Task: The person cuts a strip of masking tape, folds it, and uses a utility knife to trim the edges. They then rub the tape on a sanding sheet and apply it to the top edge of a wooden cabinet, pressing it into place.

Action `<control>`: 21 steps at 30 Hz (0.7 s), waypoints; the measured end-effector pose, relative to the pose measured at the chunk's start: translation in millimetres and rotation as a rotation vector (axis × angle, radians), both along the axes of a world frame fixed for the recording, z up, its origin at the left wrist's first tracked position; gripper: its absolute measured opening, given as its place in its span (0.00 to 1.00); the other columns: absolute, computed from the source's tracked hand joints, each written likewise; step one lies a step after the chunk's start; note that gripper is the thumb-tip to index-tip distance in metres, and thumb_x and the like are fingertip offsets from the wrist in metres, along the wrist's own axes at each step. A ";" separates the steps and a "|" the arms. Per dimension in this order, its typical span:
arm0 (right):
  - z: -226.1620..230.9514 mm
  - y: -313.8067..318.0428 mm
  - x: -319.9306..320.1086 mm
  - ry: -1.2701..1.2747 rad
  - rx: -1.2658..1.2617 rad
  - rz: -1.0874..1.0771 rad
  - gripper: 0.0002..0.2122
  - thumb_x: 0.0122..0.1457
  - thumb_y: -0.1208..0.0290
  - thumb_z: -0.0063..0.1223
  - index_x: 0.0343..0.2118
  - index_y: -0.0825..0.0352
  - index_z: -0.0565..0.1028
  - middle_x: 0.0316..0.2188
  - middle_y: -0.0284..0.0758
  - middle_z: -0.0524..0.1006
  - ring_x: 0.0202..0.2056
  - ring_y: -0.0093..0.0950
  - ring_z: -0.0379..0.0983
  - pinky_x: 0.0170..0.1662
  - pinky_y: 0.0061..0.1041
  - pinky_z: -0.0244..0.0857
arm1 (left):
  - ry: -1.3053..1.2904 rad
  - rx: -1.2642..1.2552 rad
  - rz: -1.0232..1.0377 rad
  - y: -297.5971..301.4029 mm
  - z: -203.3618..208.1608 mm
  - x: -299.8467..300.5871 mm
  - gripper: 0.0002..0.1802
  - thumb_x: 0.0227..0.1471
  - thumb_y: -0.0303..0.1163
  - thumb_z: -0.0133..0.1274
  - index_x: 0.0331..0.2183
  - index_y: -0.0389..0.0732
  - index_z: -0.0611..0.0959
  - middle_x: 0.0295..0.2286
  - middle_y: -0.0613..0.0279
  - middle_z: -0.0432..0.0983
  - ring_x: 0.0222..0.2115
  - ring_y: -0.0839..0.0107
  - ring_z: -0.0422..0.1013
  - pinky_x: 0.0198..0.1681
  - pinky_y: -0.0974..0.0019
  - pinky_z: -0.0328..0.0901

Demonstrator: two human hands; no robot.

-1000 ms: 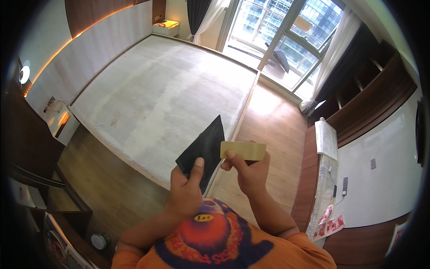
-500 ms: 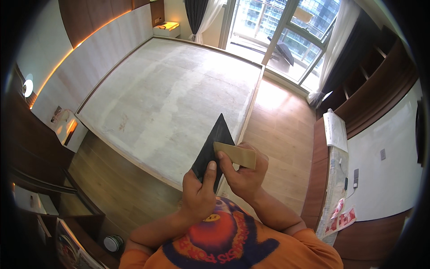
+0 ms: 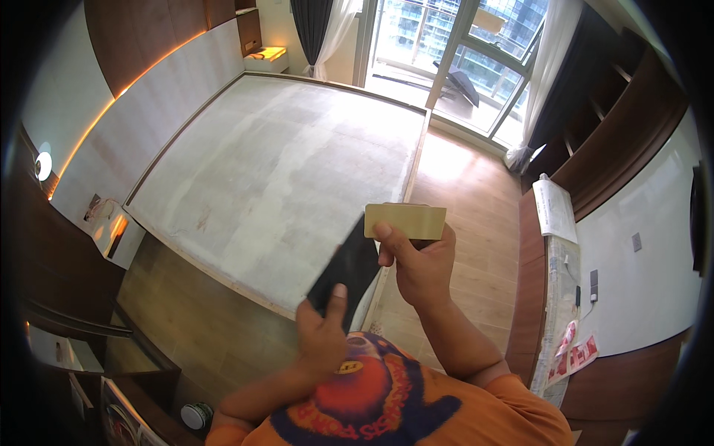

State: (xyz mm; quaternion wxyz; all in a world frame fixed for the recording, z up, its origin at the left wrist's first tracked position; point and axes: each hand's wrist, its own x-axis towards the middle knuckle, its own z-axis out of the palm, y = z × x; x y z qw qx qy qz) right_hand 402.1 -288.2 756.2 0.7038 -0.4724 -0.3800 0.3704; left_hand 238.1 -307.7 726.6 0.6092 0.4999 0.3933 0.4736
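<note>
Grasping a black sheet [image 3: 349, 269] and a tan rectangular piece [image 3: 420, 220] above a pale platform's near edge

Both hands are raised in front of an orange printed shirt [image 3: 372, 405], one thing in each. The left hand [image 3: 321, 331] has the black sheet pinched near its lower end, thumb pressed flat on the face that shows and the other fingers mostly hidden behind it. The sheet is tilted, its upper end leaning right.

The right hand [image 3: 425, 266] grips the tan rectangular piece, which stands nearly level along its long side — thumb on the near face, fingers curled behind. Its lower left corner overlaps the top of the black sheet in this view; whether the two touch, I cannot tell.

Beyond them lies the pale platform [image 3: 249, 175], flat and streaky, edged with a narrow wooden rim. Wooden flooring [image 3: 472, 253] runs along its right side toward a glazed door [image 3: 439, 70], with a dark curtain [image 3: 311, 33] to the door's left. A small lit cabinet [image 3: 265, 61] stands by the platform's far left corner. At lower left, near the shirt, sits a round white-topped container [image 3: 195, 416]; on the right, a white wrapped package [image 3: 555, 212] rests on a long low unit.
</note>
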 end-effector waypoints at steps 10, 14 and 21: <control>-17.3 -4.5 3.0 -0.708 0.427 0.000 0.14 0.49 0.86 0.68 0.38 0.61 0.88 0.43 0.40 0.84 0.38 0.28 0.81 0.39 0.22 0.72 | -0.512 -0.326 -0.061 18.4 25.9 -19.8 0.20 0.68 0.30 0.50 0.58 0.32 0.73 0.51 0.52 0.77 0.51 0.64 0.77 0.54 0.61 0.74; -18.8 -6.6 3.9 -0.790 0.446 -0.033 0.16 0.48 0.85 0.68 0.39 0.59 0.88 0.43 0.39 0.83 0.38 0.28 0.80 0.39 0.22 0.72 | -0.566 -0.297 -0.121 16.3 28.3 -19.1 0.21 0.68 0.28 0.49 0.59 0.32 0.71 0.52 0.51 0.76 0.52 0.62 0.76 0.56 0.59 0.73; -23.2 -4.6 4.2 -1.162 0.510 -0.178 0.20 0.43 0.80 0.71 0.42 0.54 0.88 0.43 0.33 0.81 0.39 0.32 0.76 0.38 0.26 0.74 | -0.563 -0.304 -0.107 16.3 28.6 -22.3 0.22 0.68 0.27 0.49 0.60 0.31 0.71 0.53 0.50 0.76 0.53 0.61 0.75 0.56 0.58 0.72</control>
